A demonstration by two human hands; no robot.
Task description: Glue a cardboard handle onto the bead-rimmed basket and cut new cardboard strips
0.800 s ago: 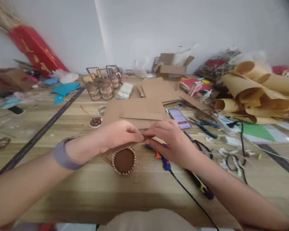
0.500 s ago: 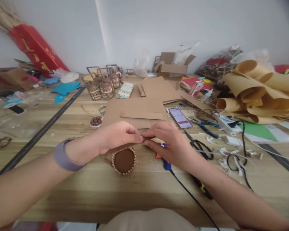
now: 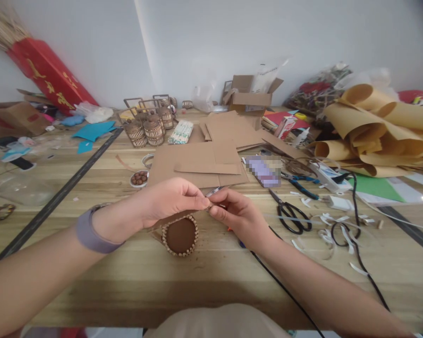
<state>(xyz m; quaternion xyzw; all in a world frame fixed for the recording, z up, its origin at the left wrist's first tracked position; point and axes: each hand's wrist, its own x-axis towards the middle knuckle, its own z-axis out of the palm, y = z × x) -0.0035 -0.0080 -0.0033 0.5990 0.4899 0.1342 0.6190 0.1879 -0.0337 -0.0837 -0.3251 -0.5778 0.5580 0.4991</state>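
My left hand (image 3: 178,202) is closed, thumb and forefinger pinching a brown strip (image 3: 174,217) that shows below the palm. My right hand (image 3: 241,216) meets it fingertip to fingertip, pinching what looks like the same strip's end; the fingers hide most of it. Just under the left hand lies a round brown piece (image 3: 180,235) edged with a ring of small light beads or stick ends. A blue glue gun, mostly covered by my right hand, shows its black cord (image 3: 282,286) running to the front edge.
Cardboard sheets (image 3: 193,157) lie ahead, beside a bowl of brown beads (image 3: 139,178). To the right are black scissors (image 3: 291,216), blue-handled pliers (image 3: 303,185), a phone (image 3: 262,171) and white scraps. Small striped lanterns (image 3: 153,131) and rolled brown paper (image 3: 373,126) stand farther back.
My right hand has turned and drawn slightly down, and its fingers now cover more of the glue gun. My left hand stays almost in place. The view has shifted slightly.
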